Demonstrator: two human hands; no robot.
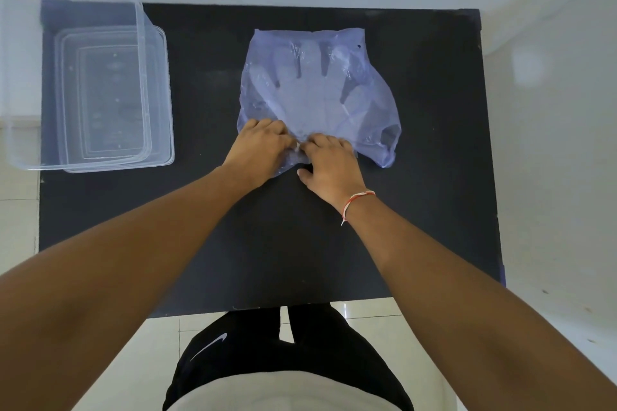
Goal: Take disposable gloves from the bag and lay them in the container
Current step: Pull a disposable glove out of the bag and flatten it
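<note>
Both hands, left (pixel 258 143) and right (pixel 329 157), pinch the near edge of the bag (pixel 317 93), apparently its opening; gloves (pixel 307 90) inside. Container (pixel 100 93) sits well left on the bench (pixel 233 227).

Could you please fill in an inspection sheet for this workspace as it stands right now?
Surface: black table, matte, no spills seen.
Job's things: bluish see-through bag lies flat at centre; disposable gloves show through it, none out yet. Clear container at the left far corner, open, with no gloves in it.
Clutter: nothing seen.
Grippers: left hand and right hand both rest on the bag's near edge, side by side; whether the fingers pinch the plastic cannot be told. A red-and-white thread bracelet is on the right wrist.
Cables: nothing seen.
Surroundings: pale tiled floor, light walls.
</note>
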